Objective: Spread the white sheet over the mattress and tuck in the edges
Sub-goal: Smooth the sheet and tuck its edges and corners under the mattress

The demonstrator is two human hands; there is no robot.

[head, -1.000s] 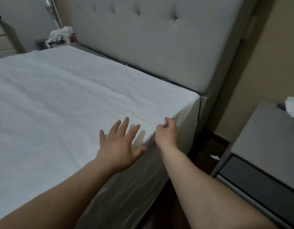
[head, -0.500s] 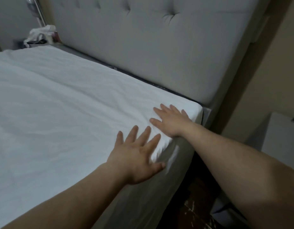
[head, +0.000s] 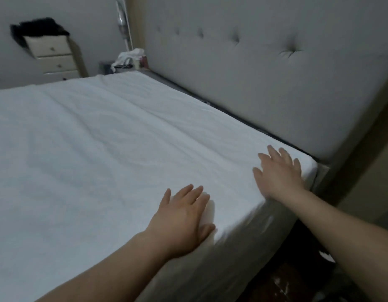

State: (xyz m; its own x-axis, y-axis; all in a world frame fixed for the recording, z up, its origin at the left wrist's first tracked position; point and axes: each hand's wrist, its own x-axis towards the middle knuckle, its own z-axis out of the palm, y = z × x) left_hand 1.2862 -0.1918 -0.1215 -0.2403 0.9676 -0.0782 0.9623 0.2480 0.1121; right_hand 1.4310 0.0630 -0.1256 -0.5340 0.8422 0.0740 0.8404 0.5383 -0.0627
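Observation:
The white sheet [head: 105, 153] lies spread across the whole top of the mattress, with soft wrinkles running toward the near right corner. It hangs over the mattress side [head: 236, 258] below my hands. My left hand [head: 182, 219] lies flat on the sheet near the side edge, fingers straight and spread. My right hand [head: 278, 173] presses flat on the sheet close to the corner by the headboard, fingers spread. Neither hand holds any fabric.
A tufted grey headboard [head: 265, 68] rises along the right. A cream drawer chest [head: 53, 55] with a dark item on top stands far left. A cluttered bedside stand [head: 127, 59] sits behind the bed. Dark floor [head: 293, 280] runs beside the mattress.
My right hand left the corner edge, opened flat and slid onto the sheet top toward the headboard. My left hand stayed flat near the edge. The view swung left.

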